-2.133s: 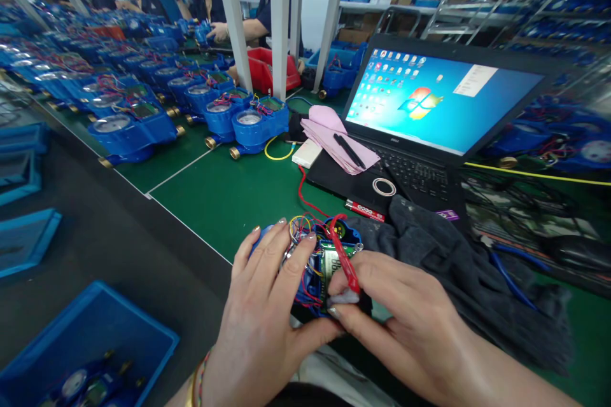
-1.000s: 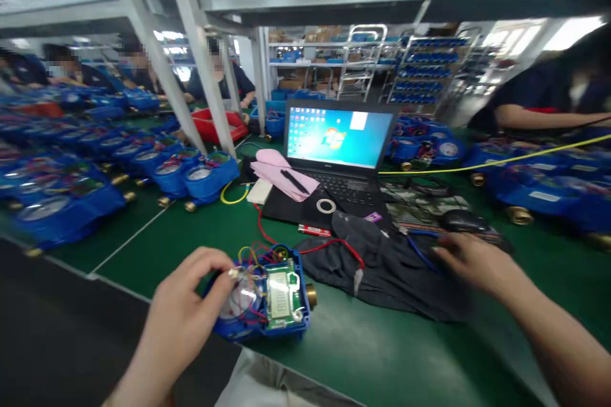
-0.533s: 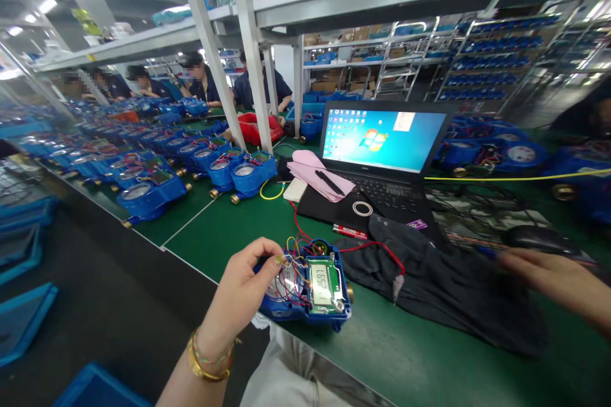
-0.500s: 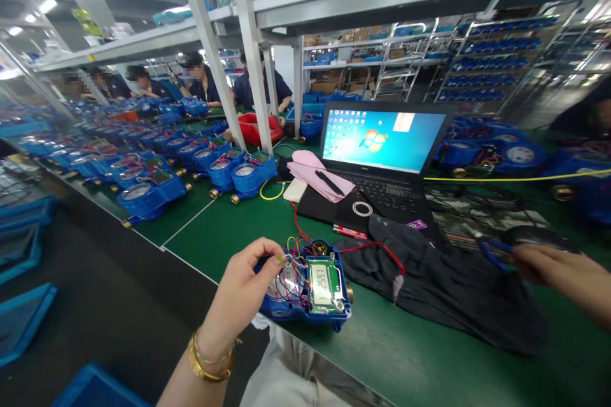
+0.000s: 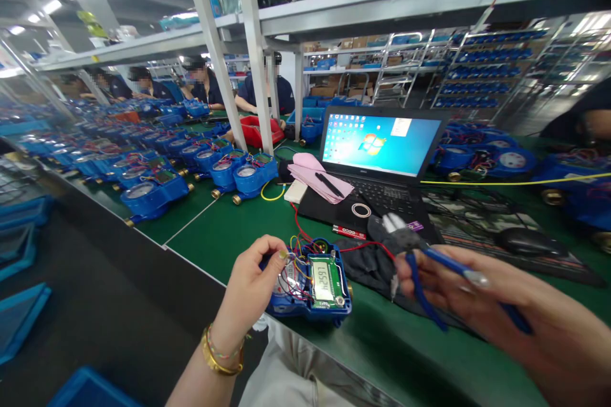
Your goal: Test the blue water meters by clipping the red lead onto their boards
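Near the table's front edge lies a blue water meter (image 5: pixel 310 311) with its cover off, showing a green circuit board with a lit digit display (image 5: pixel 321 281) and loose coloured wires (image 5: pixel 296 267). Thumb and forefinger of my left hand (image 5: pixel 252 280) pinch thin wires above the meter's round dial. My right hand (image 5: pixel 477 305) grips blue-handled pliers (image 5: pixel 420 251), their grey jaws pointing left, up and to the right of the meter. Motion blurs the jaws; whether they are open I cannot tell. Beneath the pliers is a dark cloth (image 5: pixel 365 264).
Behind the meter stands a laptop (image 5: pixel 377 143), with pink paper (image 5: pixel 319 181), a pen and a tape roll (image 5: pixel 361 210) on it. A red battery (image 5: pixel 349 231) and a mouse (image 5: pixel 532 241) lie nearby. Rows of blue meters (image 5: pixel 155 191) fill the left. Co-workers sit beyond.
My right hand has come in from the right with the pliers, from beside the mouse toward the meter. My left hand stays at the wires. The display digits differ.
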The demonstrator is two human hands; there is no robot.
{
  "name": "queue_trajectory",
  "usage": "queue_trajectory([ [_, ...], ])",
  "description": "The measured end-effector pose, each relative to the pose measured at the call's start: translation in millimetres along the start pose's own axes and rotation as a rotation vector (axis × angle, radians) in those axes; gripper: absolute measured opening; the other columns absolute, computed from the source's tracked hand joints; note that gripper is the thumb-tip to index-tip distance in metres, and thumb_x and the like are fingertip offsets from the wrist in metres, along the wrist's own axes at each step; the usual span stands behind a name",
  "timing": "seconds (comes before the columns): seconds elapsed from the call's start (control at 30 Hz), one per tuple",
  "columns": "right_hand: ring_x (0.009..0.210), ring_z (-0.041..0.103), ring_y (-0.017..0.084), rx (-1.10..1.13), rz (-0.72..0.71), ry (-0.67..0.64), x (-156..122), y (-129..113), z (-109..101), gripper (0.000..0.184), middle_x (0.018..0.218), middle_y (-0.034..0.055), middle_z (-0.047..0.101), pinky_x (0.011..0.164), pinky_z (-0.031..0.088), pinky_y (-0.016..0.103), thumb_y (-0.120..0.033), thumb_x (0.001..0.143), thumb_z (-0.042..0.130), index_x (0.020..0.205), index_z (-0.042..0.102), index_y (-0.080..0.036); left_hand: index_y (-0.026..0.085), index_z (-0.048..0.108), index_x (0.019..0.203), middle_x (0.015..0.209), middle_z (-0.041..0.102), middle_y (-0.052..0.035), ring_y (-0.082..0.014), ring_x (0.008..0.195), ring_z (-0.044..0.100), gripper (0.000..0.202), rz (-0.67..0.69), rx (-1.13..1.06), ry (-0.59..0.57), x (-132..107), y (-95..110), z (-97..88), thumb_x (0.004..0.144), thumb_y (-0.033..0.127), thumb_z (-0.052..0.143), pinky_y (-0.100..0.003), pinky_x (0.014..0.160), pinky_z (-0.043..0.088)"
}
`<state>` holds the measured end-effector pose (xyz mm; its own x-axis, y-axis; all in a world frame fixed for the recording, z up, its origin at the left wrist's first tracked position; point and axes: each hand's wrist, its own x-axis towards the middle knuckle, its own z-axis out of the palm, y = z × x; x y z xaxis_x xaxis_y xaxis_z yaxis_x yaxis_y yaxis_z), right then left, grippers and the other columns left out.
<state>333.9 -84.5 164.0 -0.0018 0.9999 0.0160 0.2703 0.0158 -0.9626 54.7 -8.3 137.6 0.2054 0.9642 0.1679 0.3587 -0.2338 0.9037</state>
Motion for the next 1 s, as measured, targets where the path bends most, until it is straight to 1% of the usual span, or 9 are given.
queue_trajectory([
  [0.07, 0.085, 0.066, 0.026, 0.286, 0.042, -0.327, 6, -13, 21, 0.042, 0.094, 0.0144, 0.068, 0.076, 0.052, 0.039, -0.055, 0.086, 0.049, 0.094, 0.070, -0.019, 0.019, 0.056, 0.077, 0.076, 0.057, -0.0003, -0.0154, 0.072, 0.052, 0.018, 0.003, 0.013, 0.014, -1, 0, 0.5, 0.086, 0.034, 0.050, -0.025, 0.061, 0.039],
  [0.1, 0.083, 0.065, 0.025, 0.366, 0.065, -0.439, 9, -17, 29, 0.040, 0.091, 0.0124, 0.068, 0.076, 0.051, 0.039, -0.054, 0.084, 0.052, 0.091, 0.070, -0.018, 0.019, 0.056, 0.078, 0.077, 0.058, -0.0004, -0.0157, 0.073, 0.053, 0.017, 0.004, 0.020, 0.022, -2, 0, 0.8, 0.086, 0.033, 0.050, -0.025, 0.062, 0.039],
  [0.17, 0.081, 0.063, 0.022, 0.334, 0.088, -0.517, 15, -24, 42, 0.039, 0.089, 0.0094, 0.067, 0.076, 0.049, 0.036, -0.051, 0.086, 0.051, 0.089, 0.068, -0.017, 0.019, 0.057, 0.080, 0.078, 0.059, -0.0007, -0.0163, 0.075, 0.053, 0.015, 0.003, 0.033, 0.031, -4, 1, 1.0, 0.086, 0.031, 0.049, -0.026, 0.066, 0.040],
  [0.27, 0.082, 0.062, 0.021, 0.138, 0.068, -0.514, 21, -32, 53, 0.040, 0.085, 0.0075, 0.067, 0.076, 0.046, 0.034, -0.050, 0.088, 0.045, 0.091, 0.067, -0.017, 0.019, 0.058, 0.084, 0.081, 0.060, -0.0013, -0.0168, 0.077, 0.054, 0.012, 0.001, 0.051, 0.017, -6, 2, 0.1, 0.084, 0.023, 0.047, -0.028, 0.072, 0.040],
  [0.33, 0.080, 0.060, 0.021, -0.048, 0.017, -0.501, 22, -40, 57, 0.039, 0.082, 0.0070, 0.066, 0.072, 0.046, 0.033, -0.047, 0.089, 0.040, 0.083, 0.065, -0.017, 0.019, 0.058, 0.086, 0.084, 0.060, -0.0014, -0.0168, 0.080, 0.055, 0.011, 0.018, 0.051, 0.002, -9, 2, -0.9, 0.082, 0.019, 0.047, -0.029, 0.075, 0.041],
  [0.47, 0.072, 0.055, 0.020, -0.473, -0.127, -0.462, 20, -55, 67, 0.031, 0.078, 0.0063, 0.060, 0.063, 0.045, 0.033, -0.034, 0.090, 0.031, 0.074, 0.053, -0.018, 0.019, 0.054, 0.087, 0.084, 0.058, -0.0005, -0.0160, 0.081, 0.056, 0.012, 0.035, -0.023, 0.022, -12, 2, -0.9, 0.078, 0.014, 0.048, -0.029, 0.076, 0.043],
  [0.6, 0.069, 0.052, 0.020, -0.760, -0.233, -0.427, 17, -61, 78, 0.021, 0.079, 0.0064, 0.055, 0.062, 0.042, 0.035, -0.023, 0.090, 0.033, 0.073, 0.044, -0.019, 0.019, 0.050, 0.087, 0.083, 0.057, -0.0004, -0.0153, 0.080, 0.056, 0.015, 0.027, -0.088, 0.068, -14, 2, 2.3, 0.075, 0.011, 0.048, -0.029, 0.076, 0.044],
  [0.7, 0.074, 0.053, 0.023, -0.862, -0.263, -0.423, 18, -61, 84, 0.017, 0.083, 0.0075, 0.054, 0.065, 0.042, 0.038, -0.019, 0.089, 0.035, 0.075, 0.045, -0.019, 0.019, 0.048, 0.089, 0.081, 0.058, 0.0000, -0.0148, 0.080, 0.056, 0.017, 0.021, -0.104, 0.093, -14, 1, 4.4, 0.074, 0.011, 0.049, -0.029, 0.075, 0.043],
  [1.0, 0.079, 0.054, 0.025, -0.949, -0.311, -0.415, 19, -59, 90, 0.013, 0.089, 0.0093, 0.053, 0.069, 0.046, 0.042, -0.018, 0.087, 0.040, 0.081, 0.051, -0.017, 0.020, 0.046, 0.091, 0.079, 0.062, 0.0022, -0.0143, 0.077, 0.059, 0.021, -0.025, -0.121, 0.112, -14, 0, 3.9, 0.073, 0.011, 0.051, -0.028, 0.072, 0.045],
])
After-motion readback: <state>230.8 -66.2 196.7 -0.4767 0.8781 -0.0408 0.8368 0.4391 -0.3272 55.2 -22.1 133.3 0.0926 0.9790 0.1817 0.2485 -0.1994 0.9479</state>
